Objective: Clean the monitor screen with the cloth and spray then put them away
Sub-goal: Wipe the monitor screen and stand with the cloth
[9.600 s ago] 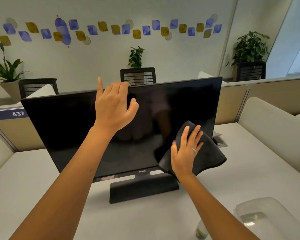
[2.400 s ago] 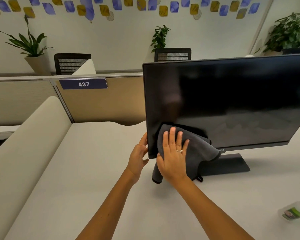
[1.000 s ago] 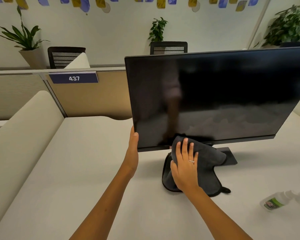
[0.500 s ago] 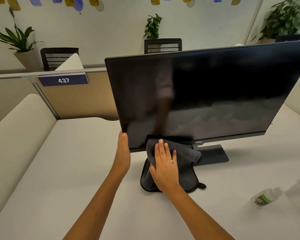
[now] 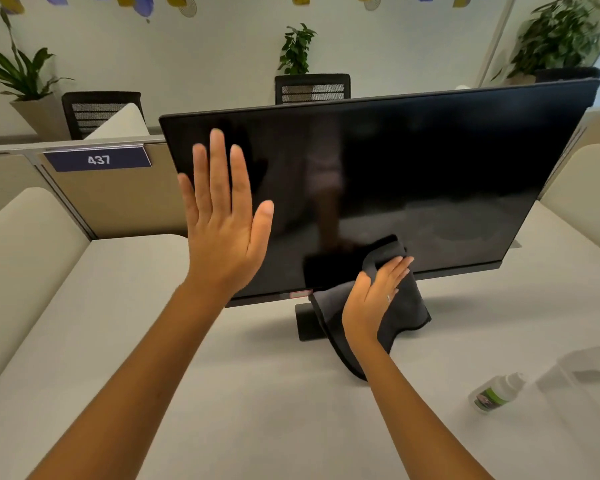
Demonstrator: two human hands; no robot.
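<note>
While right hand (image 5: 373,303) presses cloth (image 5: 404,308) — monitor (image 5: 413,174), spray bottle (image 5: 496,393) lying nearby

Black monitor (image 5: 413,174), dark grey cloth (image 5: 406,306), white bottle (image 5: 496,393) with green label, pale grey desk (image 5: 257,410).

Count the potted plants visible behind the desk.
3: left plant beyond the partition at far left, middle plant above the centre chair, right plant at top right. The monitor may hide others.

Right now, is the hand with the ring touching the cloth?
Touching. The head view shows the right hand laid flat on the dark cloth, straight fingers pressing it against the bottom edge of the monitor.
</note>
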